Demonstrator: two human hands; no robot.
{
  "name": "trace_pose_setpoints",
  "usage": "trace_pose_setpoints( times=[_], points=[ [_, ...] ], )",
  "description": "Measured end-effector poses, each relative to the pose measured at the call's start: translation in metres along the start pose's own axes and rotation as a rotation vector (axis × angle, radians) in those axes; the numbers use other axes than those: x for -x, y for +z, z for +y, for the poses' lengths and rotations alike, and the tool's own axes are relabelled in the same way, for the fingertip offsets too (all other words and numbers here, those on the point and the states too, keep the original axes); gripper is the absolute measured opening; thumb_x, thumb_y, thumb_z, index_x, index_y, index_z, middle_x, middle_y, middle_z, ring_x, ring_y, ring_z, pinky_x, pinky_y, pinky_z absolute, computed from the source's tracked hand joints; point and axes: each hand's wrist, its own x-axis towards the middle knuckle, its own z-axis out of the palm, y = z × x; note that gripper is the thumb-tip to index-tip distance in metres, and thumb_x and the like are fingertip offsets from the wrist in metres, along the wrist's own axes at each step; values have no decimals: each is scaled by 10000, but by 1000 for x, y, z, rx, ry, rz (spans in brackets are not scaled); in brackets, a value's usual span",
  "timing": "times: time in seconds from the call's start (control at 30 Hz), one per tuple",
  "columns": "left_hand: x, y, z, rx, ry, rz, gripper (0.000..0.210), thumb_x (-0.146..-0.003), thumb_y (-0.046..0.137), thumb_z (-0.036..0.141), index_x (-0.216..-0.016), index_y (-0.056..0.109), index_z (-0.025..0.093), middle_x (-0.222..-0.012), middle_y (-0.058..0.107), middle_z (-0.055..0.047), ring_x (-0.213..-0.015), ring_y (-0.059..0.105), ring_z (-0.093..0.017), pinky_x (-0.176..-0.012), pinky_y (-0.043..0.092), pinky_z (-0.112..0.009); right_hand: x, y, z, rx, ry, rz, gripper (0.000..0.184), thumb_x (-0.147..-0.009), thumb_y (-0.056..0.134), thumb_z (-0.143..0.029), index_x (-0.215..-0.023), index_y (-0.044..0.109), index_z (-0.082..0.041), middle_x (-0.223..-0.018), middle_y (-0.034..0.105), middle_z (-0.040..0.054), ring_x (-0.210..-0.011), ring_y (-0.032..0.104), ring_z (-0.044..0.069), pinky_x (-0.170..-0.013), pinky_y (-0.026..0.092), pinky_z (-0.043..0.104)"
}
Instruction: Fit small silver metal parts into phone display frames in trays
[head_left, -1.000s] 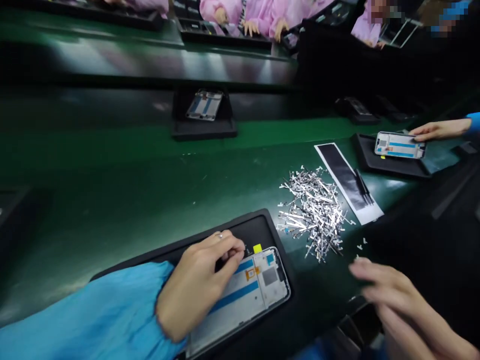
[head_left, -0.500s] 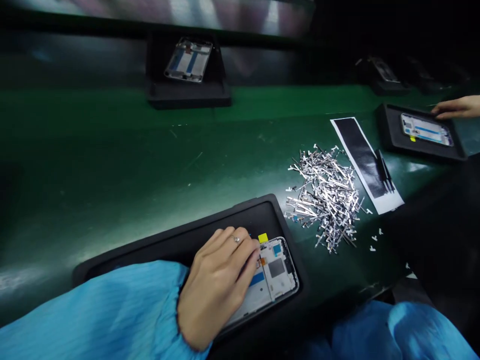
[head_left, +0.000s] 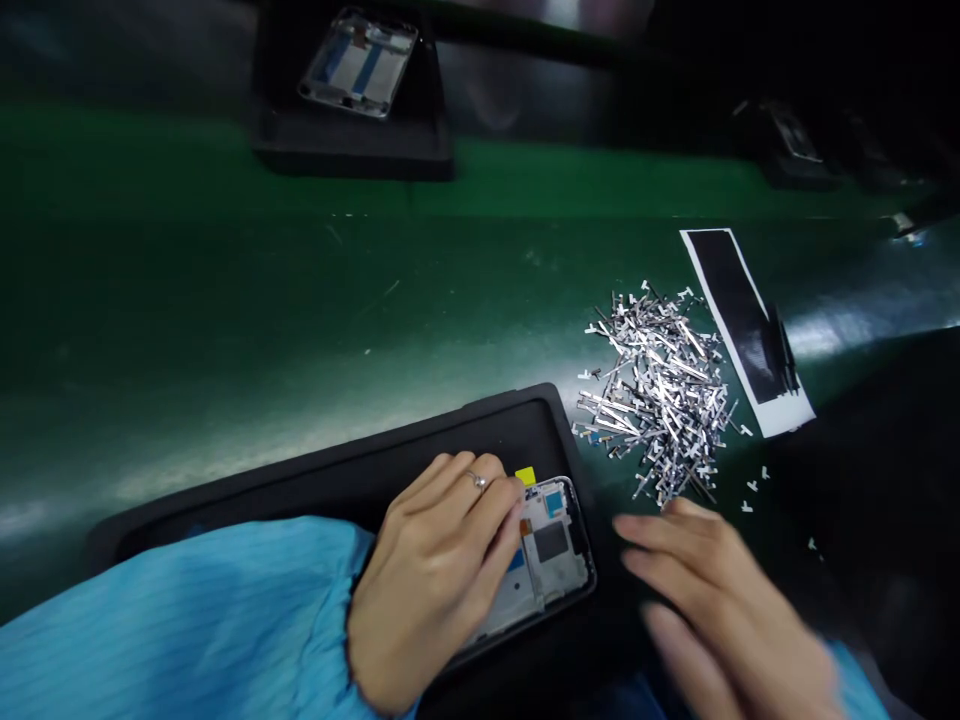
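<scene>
A phone mid-frame (head_left: 551,560) lies in a black tray (head_left: 495,408), with blue strips, a grey square and a yellow tab (head_left: 526,477) at its upper edge. My left hand (head_left: 435,570), with a ring on one finger, closes over that phone mid-frame and covers its left part. What the tips press on is hidden. My right hand (head_left: 712,600) hovers just right of the tray, fingers apart and partly blurred, nothing visible in them. Beyond it lies a pile of small silvery strip-like parts (head_left: 664,390).
Right of the pile, dark tweezers (head_left: 782,348) rest on a white-edged sheet with a black surface (head_left: 731,300). On the green bench (head_left: 247,320), another phone frame (head_left: 360,62) sits in a black tray (head_left: 352,155) at the back. Loose small parts (head_left: 750,487) lie right of the pile.
My right hand has come into view from the lower right, near the tray. The view has shifted; the other person's hand and the tray beside it at the right are gone from sight.
</scene>
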Motion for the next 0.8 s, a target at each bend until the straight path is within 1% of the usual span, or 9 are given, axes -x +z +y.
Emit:
trace_pose_setpoints(
  times=[0.07,0.1,0.13,0.23,0.3,0.43,0.5,0.63,0.8],
  points=[
    [0,1,-1,-23,1,1,209,-820,377,87,-703,543,139,-671,565,-31,-633,522,-150,-633,465,-317,-39,10,1,4,-58,-84,265,-814,374,-72,-979,582,-81,-1073,578,130,-900,537,224,-837,393,398],
    [-1,1,0,-36,2,0,223,-820,369,85,-696,546,139,-671,576,-32,-639,535,-154,-643,476,-324,-51,15,1,26,-131,-72,303,-814,325,-61,-966,587,-73,-1088,572,136,-902,531,232,-824,385,392],
    [-1,1,0,-48,5,-1,238,-820,360,84,-686,548,139,-664,584,-31,-639,546,-156,-645,484,-327,-57,19,0,44,-153,-76,320,-810,316,-59,-984,583,-75,-1131,550,132,-903,522,232,-827,371,385],
    [-2,1,2,-72,13,3,269,-819,337,77,-669,550,141,-646,600,-26,-625,568,-158,-638,502,-330,-57,25,-4,85,-219,-74,340,-809,315,-82,-1037,567,-75,-1220,482,133,-909,499,230,-837,344,368],
    [-2,1,3,-86,13,11,278,-819,331,75,-663,550,144,-647,610,-21,-623,579,-156,-649,510,-332,-52,26,-5,100,-244,-87,340,-802,334,-95,-1052,559,-50,-1241,454,160,-913,494,238,-839,341,371],
    [-1,0,2,-91,20,35,282,-824,322,79,-677,553,147,-666,625,-19,-621,594,-152,-657,524,-321,-51,27,-5,105,-242,-94,341,-783,375,-103,-1065,548,-21,-1262,417,194,-918,495,250,-834,346,379],
    [-1,-2,1,-89,25,51,293,-824,312,77,-671,551,148,-658,625,-20,-611,597,-150,-643,531,-311,-54,27,-5,111,-245,-86,346,-784,350,-98,-1053,552,-18,-1250,427,201,-906,501,249,-823,351,379],
    [-3,-5,1,-64,20,12,312,-818,297,58,-660,551,144,-623,612,-18,-583,592,-148,-597,538,-300,-58,27,-4,145,-260,-97,366,-791,290,-91,-1029,561,-28,-1211,467,203,-885,509,246,-810,354,384],
    [-3,-4,1,-63,30,6,308,-823,296,54,-671,552,134,-620,597,-23,-578,581,-142,-576,532,-291,-58,25,-7,182,-262,-107,353,-798,292,-96,-1018,563,-42,-1197,482,196,-869,515,238,-809,355,389]
  ],
)
